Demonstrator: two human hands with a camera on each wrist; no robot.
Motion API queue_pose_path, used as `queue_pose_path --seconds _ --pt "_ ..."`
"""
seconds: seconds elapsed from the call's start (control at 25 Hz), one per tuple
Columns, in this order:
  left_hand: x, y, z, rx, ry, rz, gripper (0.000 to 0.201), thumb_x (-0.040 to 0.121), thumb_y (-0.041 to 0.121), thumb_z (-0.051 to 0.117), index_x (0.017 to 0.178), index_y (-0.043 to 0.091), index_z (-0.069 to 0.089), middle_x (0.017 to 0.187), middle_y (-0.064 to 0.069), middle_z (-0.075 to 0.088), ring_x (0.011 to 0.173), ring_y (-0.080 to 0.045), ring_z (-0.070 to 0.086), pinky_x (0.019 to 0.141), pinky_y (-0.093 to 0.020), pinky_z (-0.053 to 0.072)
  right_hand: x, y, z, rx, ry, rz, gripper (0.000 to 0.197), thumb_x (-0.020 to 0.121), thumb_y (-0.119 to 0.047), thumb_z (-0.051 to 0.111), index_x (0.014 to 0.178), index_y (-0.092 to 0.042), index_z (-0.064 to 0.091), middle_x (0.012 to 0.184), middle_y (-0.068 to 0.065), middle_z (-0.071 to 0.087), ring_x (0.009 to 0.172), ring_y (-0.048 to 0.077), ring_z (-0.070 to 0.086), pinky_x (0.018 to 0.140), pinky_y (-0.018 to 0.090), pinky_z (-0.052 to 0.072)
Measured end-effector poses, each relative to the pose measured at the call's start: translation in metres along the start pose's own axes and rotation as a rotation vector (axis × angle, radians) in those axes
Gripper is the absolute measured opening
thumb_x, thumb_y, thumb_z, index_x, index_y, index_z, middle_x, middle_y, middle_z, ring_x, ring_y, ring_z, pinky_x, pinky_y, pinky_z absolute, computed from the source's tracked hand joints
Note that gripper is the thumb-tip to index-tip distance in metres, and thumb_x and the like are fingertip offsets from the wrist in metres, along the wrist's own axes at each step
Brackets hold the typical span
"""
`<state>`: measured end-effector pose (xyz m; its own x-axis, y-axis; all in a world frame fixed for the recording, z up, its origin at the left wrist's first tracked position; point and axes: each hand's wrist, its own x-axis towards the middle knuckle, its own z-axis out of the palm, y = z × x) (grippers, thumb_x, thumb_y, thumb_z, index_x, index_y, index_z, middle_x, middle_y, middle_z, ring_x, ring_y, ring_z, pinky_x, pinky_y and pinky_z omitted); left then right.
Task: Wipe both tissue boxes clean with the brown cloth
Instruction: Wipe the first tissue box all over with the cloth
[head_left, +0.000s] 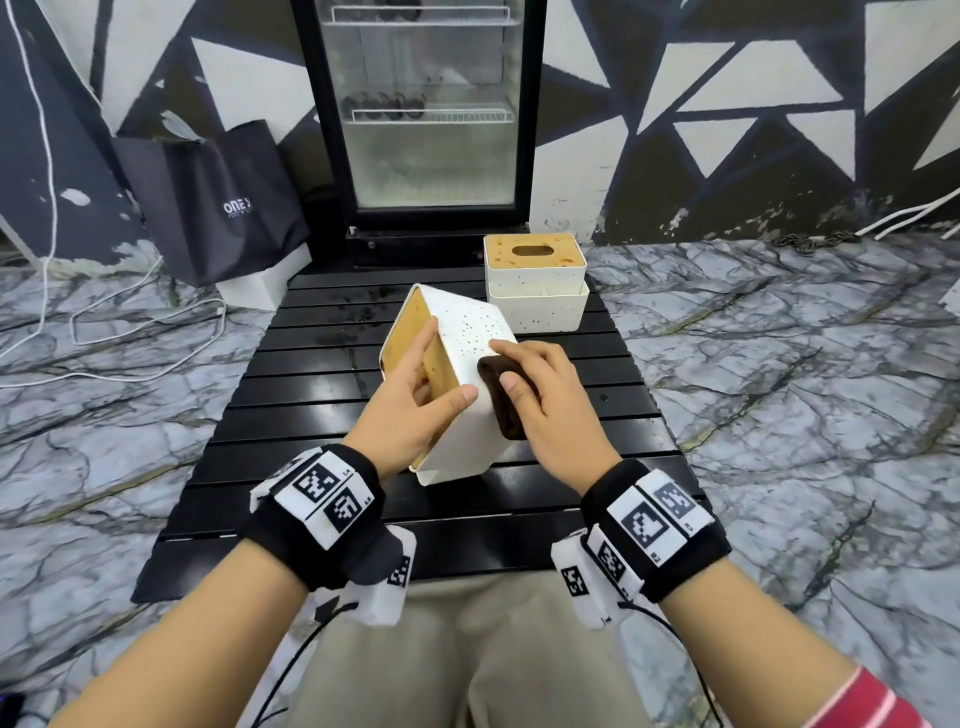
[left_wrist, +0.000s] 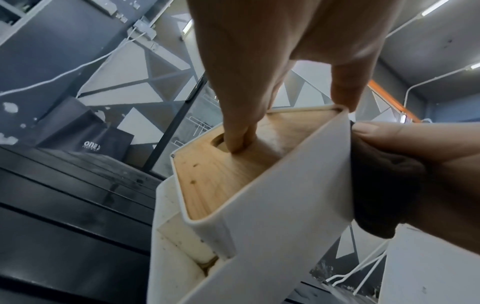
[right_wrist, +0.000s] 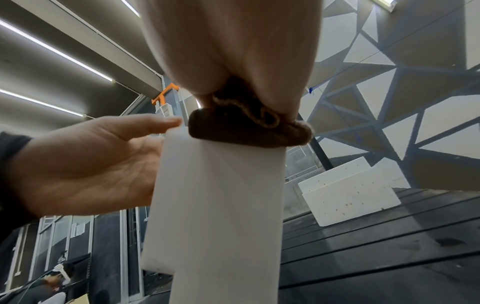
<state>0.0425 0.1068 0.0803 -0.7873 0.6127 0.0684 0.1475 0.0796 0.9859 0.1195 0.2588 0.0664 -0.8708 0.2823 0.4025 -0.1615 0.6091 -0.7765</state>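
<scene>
A white speckled tissue box (head_left: 467, 327) with a wooden lid is tipped on its side over the black slatted table (head_left: 311, 405). My left hand (head_left: 431, 384) grips it, with fingers (left_wrist: 236, 133) hooked into the lid slot and the thumb on the white side. My right hand (head_left: 535, 395) holds the bunched brown cloth (head_left: 498, 400) and presses it against the box's white side (right_wrist: 221, 205). The cloth (right_wrist: 246, 127) sits near the box's upper edge. The second tissue box (head_left: 535, 306) stands upright at the table's far right, untouched.
A glass-door fridge (head_left: 431, 119) stands just behind the table. A black shopping bag (head_left: 223, 202) leans at the back left, above a white box (head_left: 260, 291). White cables (head_left: 130, 322) trail over the marble floor on the left.
</scene>
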Motion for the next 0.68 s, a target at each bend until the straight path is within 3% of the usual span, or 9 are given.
queue_pose_path --seconds 0.16,0.28,0.4,0.52,0.68 --pt "0.0 -0.001 -0.005 0.053 -0.059 0.032 0.083 0.087 0.01 0.06 0.15 0.029 0.01 0.148 0.003 0.037 0.121 0.005 0.048 0.096 -0.008 0.041 -0.007 0.007 0.001 0.113 0.143 0.04 0.027 0.091 -0.02 0.05 0.117 -0.02 0.055 0.116 -0.004 0.056 0.11 0.013 0.05 0.098 0.035 0.041" --pt "0.0 0.0 -0.006 0.062 -0.077 0.045 0.082 0.088 0.01 0.058 0.15 0.027 0.007 0.138 0.012 0.042 0.106 0.019 0.051 0.086 -0.003 0.041 -0.017 0.005 0.011 0.085 0.178 -0.02 0.032 0.089 -0.024 0.048 0.12 -0.02 0.055 0.117 -0.013 0.05 0.116 0.012 0.046 0.102 0.03 0.036" --pt "-0.002 -0.003 -0.007 0.063 -0.096 0.053 0.082 0.088 0.006 0.057 0.15 0.026 0.007 0.127 0.022 0.045 0.105 0.019 0.053 0.085 -0.003 0.041 -0.016 -0.004 0.018 0.053 0.117 -0.063 0.036 0.09 -0.023 0.044 0.124 -0.019 0.053 0.121 -0.01 0.049 0.12 0.013 0.041 0.104 0.023 0.028" --pt "-0.004 -0.004 -0.007 0.07 -0.102 0.061 0.081 0.088 0.005 0.057 0.15 0.026 0.008 0.129 0.021 0.044 0.107 0.017 0.053 0.085 -0.004 0.04 -0.004 -0.005 0.013 0.051 0.086 -0.053 0.036 0.09 -0.023 0.042 0.124 -0.018 0.055 0.123 -0.003 0.054 0.12 0.015 0.043 0.104 0.025 0.029" --pt "-0.003 -0.005 -0.009 0.056 -0.103 0.052 0.081 0.089 0.006 0.056 0.15 0.026 0.007 0.131 0.017 0.044 0.106 0.017 0.053 0.086 -0.004 0.041 -0.011 -0.001 0.014 0.042 0.12 -0.03 0.037 0.089 -0.023 0.043 0.125 -0.018 0.053 0.119 -0.007 0.051 0.119 0.016 0.044 0.103 0.028 0.032"
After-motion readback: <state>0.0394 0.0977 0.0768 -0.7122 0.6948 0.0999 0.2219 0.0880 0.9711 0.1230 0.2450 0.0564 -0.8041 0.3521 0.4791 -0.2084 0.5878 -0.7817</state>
